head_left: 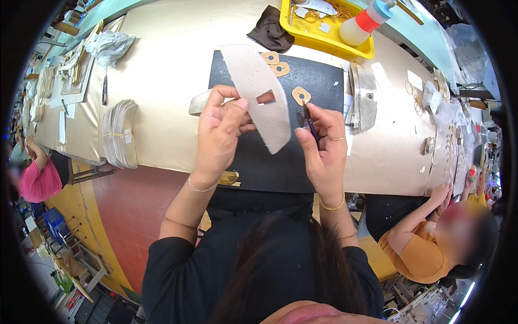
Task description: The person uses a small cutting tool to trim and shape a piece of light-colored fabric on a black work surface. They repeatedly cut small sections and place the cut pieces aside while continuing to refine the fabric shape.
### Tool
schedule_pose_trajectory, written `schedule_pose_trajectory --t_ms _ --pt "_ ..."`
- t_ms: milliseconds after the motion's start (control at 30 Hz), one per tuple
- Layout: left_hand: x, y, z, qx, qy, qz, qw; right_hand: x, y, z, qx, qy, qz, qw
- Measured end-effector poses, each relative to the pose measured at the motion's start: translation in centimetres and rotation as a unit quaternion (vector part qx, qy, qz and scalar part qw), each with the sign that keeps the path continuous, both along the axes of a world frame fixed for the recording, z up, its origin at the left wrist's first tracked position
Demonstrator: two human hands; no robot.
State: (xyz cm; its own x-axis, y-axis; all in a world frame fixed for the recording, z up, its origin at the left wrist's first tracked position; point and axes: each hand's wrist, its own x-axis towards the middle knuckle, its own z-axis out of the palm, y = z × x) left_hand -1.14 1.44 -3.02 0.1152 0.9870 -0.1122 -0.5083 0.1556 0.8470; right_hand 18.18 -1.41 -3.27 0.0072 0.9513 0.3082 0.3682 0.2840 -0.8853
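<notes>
My left hand [224, 116] is closed on a curved, pale grey panel [251, 73], pinching its left edge between thumb and fingers. The panel is raised above a black mat [264, 173] and has a small rectangular cutout. My right hand [326, 143] grips a slim dark pen-like tool [311, 125], its tip pointing away from me. At that tip is a small tan piece with a central hole [300, 96]; whether the tool touches it I cannot tell. Further tan pieces [280, 69] lie at the mat's far edge.
A yellow tray [326, 46] at the back holds a bottle with a red band [361, 26]. Beside it lies dark brown material [271, 29]. Stacked curved panels stand left [120, 135] and right [362, 100]. A co-worker in orange [421, 251] sits at right, another in pink [40, 181] at left.
</notes>
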Motion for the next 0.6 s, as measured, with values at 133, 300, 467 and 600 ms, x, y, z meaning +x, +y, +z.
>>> schedule_pose_trajectory --t_ms 133,300,467,600 --pt "1.2 -0.7 1.1 -0.006 -0.013 -0.001 1.0 -0.9 0.3 1.1 0.062 -0.069 -0.011 0.996" --pt "1.0 -0.2 1.9 0.002 -0.069 -0.012 0.998 -1.1 0.6 1.5 0.111 -0.107 -0.008 0.988" --pt "1.2 0.0 1.8 -0.028 -0.024 0.006 0.999 -0.8 0.3 2.0 0.105 -0.123 -0.007 0.987" --pt "1.7 -0.3 1.7 0.01 0.005 0.021 1.0 -0.7 0.5 2.2 0.133 -0.14 -0.029 0.981"
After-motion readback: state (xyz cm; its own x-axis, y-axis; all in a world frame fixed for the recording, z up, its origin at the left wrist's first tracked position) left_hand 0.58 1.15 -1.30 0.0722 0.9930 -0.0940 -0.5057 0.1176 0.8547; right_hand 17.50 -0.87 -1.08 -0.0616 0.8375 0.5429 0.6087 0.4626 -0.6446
